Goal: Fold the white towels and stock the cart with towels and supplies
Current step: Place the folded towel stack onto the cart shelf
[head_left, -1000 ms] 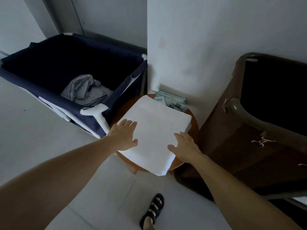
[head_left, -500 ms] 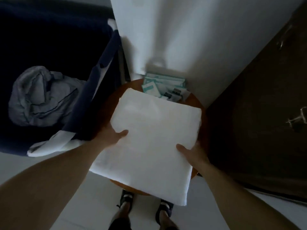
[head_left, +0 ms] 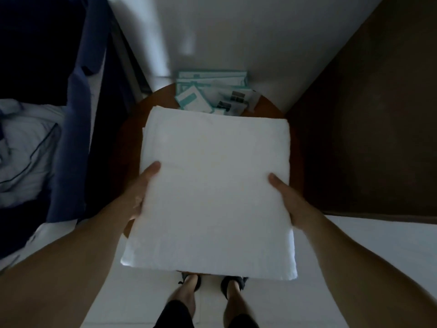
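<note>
My left hand (head_left: 139,192) and right hand (head_left: 286,200) are pinching the folded towel (head_left: 212,185) by its side edges, thumbs on top. I'm judging it soft, light and prone to sagging.

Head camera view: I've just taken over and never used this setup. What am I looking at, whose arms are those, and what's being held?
There is no machine here: a person wears one wide-angle camera on the head, so this single picture looks forward and down along their own bare arms. The left hand and right hand grip the two sides of a folded white towel, thumbs on top, fingers hidden beneath. The towel lies over a round wooden table and overhangs its near edge; whether it is lifted clear I cannot tell. Behind it on the table sit teal-edged packets. To the left is a blue laundry bin holding crumpled pale linen; to the right, something dark brown.
</note>
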Demonstrator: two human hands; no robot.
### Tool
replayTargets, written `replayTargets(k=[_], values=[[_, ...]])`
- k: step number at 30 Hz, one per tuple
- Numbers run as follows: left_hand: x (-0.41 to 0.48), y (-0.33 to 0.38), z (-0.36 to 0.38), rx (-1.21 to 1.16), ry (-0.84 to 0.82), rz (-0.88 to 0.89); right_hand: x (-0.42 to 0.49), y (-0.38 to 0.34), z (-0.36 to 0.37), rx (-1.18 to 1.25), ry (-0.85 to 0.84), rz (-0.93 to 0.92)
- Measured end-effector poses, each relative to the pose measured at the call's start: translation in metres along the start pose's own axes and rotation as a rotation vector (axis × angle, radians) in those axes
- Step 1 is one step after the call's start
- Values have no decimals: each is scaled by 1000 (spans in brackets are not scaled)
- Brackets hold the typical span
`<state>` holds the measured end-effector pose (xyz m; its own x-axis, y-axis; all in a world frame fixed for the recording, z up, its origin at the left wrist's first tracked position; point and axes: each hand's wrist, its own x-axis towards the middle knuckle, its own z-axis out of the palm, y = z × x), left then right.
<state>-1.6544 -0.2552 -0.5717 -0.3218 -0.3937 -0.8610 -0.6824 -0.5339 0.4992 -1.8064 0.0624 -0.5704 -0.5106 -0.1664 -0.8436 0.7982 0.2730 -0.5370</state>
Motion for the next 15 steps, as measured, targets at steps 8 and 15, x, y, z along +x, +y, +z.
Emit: replayTargets(k=[8,15], values=[[-6,8,-2,-4,-159,46,3,-8,-7,117,-113,9],[-31,2,18,-69,-222,101,-16,3,-2,83,-58,-37]])
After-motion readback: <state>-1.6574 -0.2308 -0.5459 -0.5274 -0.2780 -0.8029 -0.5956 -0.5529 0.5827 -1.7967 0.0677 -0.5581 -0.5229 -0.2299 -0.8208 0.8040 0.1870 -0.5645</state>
